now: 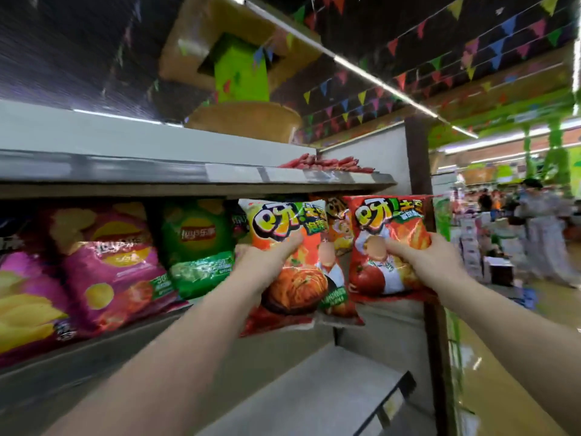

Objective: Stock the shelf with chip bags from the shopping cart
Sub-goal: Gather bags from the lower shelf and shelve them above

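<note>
My left hand [265, 262] grips an orange chip bag [295, 278] with a kimchi picture, held upright at the right end of the middle shelf [103, 341]. Just to its right, my right hand [427, 262] grips a red chip bag [390, 247] with a tomato picture, also upright at the shelf's right end. Both bags sit in front of another orange bag [338, 228] on the shelf. The shopping cart is out of view.
Pink [113, 262], green [198, 247] and yellow-pink [25, 303] chip bags fill the shelf to the left. Red packets [327, 163] lie on the upper shelf. A lower shelf [314, 394] juts out below. A dark post [419, 158] ends the unit; people [540, 231] stand in the aisle at right.
</note>
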`<state>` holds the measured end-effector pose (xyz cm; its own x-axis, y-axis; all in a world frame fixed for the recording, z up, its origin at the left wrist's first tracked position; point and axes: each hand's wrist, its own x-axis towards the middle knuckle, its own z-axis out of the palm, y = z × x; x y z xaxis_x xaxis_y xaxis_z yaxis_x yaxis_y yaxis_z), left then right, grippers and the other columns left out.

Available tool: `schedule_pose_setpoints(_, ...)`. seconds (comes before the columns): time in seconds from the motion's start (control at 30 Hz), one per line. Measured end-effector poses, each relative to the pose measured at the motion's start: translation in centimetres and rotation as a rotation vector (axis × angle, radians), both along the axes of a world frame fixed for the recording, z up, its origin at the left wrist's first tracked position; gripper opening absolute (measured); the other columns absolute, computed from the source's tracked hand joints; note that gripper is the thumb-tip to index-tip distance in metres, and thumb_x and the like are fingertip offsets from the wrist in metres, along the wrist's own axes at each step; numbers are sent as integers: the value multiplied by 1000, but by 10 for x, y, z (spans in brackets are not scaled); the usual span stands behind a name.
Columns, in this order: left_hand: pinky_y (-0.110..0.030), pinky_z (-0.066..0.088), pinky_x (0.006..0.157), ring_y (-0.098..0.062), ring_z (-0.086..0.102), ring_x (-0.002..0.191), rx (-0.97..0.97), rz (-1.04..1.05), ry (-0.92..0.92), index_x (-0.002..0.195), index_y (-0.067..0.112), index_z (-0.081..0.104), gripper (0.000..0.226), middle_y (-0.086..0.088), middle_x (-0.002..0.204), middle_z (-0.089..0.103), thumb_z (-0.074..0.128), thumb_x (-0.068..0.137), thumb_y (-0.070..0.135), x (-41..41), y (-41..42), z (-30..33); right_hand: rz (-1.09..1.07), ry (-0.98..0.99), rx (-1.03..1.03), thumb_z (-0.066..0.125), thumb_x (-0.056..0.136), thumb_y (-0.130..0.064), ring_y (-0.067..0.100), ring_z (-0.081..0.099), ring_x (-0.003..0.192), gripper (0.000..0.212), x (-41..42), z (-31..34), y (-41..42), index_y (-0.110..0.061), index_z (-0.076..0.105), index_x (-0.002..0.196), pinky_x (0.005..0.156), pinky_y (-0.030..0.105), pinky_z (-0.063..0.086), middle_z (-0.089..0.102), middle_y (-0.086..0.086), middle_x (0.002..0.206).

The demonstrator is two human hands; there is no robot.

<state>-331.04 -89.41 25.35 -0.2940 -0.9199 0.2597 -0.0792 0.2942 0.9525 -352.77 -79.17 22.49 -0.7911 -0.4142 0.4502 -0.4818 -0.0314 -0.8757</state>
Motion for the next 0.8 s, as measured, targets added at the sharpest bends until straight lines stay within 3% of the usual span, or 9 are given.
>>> schedule_pose_setpoints(0.07, -42, 41, 105, -33, 49, 125, 21, 44, -8, 145, 4, 27, 119, -13, 141, 46, 78, 57, 66, -3, -11, 5, 47, -15, -10, 78, 63, -53, 29, 60, 100, 67, -12, 2, -15, -9, 61, 110, 88, 37, 48, 65, 11, 109)
schedule_pose_setpoints(0.2, -46, 48, 97, -33, 62, 107, 39, 78, -19, 136, 11, 44, 139, -12, 123, 61, 72, 16, 75, -12, -38, 12, 138, -34, -6, 77, 67, -49, 22, 55, 91, 58, -27, 10, -43, -12, 62, 109, 78, 28, 42, 61, 6, 101)
schedule_pose_setpoints(0.37, -49, 47, 98, -35, 60, 109, 46, 121, -40, 140, 12, 41, 141, -13, 126, 60, 71, 18, 76, -25, -54, 24, 276, -33, 46, 79, 56, -56, 25, 61, 98, 70, -43, 22, -76, -14, 63, 110, 90, 37, 49, 65, 6, 107)
schedule_pose_setpoints(0.43, -49, 46, 98, -35, 60, 110, 53, 148, -46, 141, 11, 38, 142, -14, 128, 58, 73, 20, 75, -30, -60, 27, 304, -4, 67, 78, 63, -53, 22, 58, 95, 58, -51, 25, -89, -15, 63, 105, 83, 30, 45, 61, 3, 102)
schedule_pose_setpoints(0.53, -48, 47, 99, -35, 60, 111, 68, 182, -46, 141, 10, 39, 146, -13, 129, 58, 74, 15, 75, -38, -73, 29, 383, 40, 75, 76, 71, -46, 16, 54, 79, 34, -59, 33, -103, -21, 54, 79, 78, 27, 39, 57, -3, 85)
schedule_pose_setpoints(0.63, -47, 48, 98, -33, 62, 108, 71, 210, -23, 134, 9, 49, 125, -13, 124, 61, 80, 30, 72, -45, -81, 32, 414, 103, 100, 73, 72, -49, 17, 50, 83, 39, -72, 39, -120, -21, 51, 87, 80, 27, 38, 51, -7, 80)
schedule_pose_setpoints(0.73, -45, 47, 99, -33, 61, 108, 85, 248, -2, 130, 8, 53, 100, -13, 123, 62, 80, 53, 65, -54, -80, 37, 479, 122, 94, 74, 58, -64, 26, 57, 99, 76, -82, 46, -135, -11, 59, 111, 92, 36, 45, 62, 7, 105)
schedule_pose_setpoints(0.8, -39, 48, 93, -31, 61, 103, 89, 288, 0, 127, 3, 54, 86, -13, 118, 63, 77, 65, 58, -60, -83, 38, 495, 133, 93, 74, 67, -53, 23, 58, 92, 76, -87, 48, -144, -3, 56, 120, 89, 33, 44, 63, 12, 103)
